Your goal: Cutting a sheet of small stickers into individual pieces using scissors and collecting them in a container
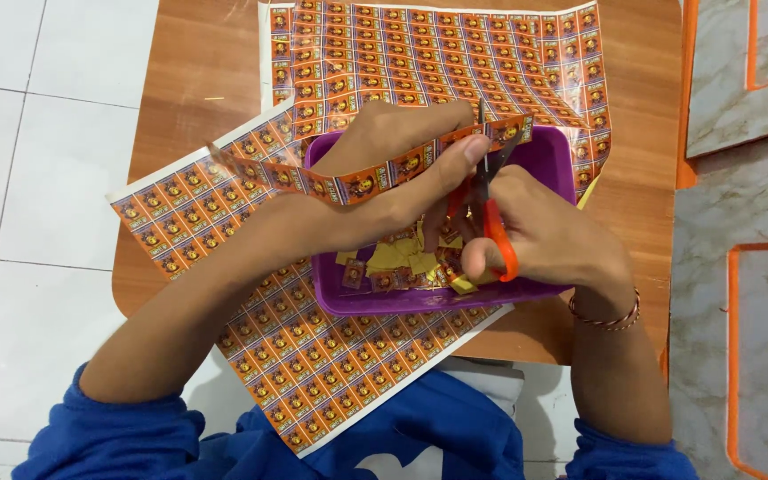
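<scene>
A thin paper strip point(348, 182) — glossy, printed with small orange squares — is pinched between thumb and fingers of the left hand point(393, 169) and held above a smooth purple plastic tray point(555, 156). Orange-handled scissors point(491, 213) are gripped by the right hand point(548, 240), fingers through the loops, the metal blades slightly parted at the strip's end. Small cut squares point(402, 262) — some yellow-backed — lie in the tray, which rests on printed sheets point(313, 347) over a wooden table point(197, 71).
</scene>
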